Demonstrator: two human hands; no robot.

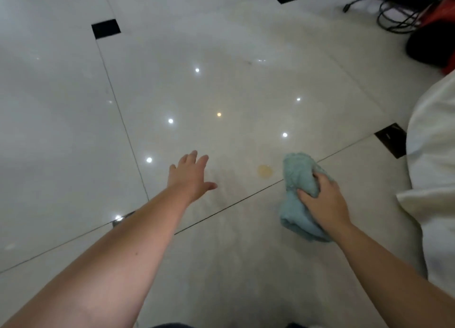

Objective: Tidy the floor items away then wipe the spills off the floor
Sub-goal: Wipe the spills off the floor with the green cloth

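A small round yellowish spill (265,170) lies on the glossy pale tiled floor (221,81), just above a grout line. My right hand (322,202) grips a bunched light blue cloth (298,175), held to the right of the spill and close to the floor. My left hand (190,177) reaches out flat with its fingers straight, left of the spill, holding nothing. A faint dull smear shows on the tile between my left hand and the spill.
White fabric (433,167) fills the right edge. Black cables (396,17) and a dark and red object (433,44) lie at the top right. Black inlay squares (105,28) mark the tile corners.
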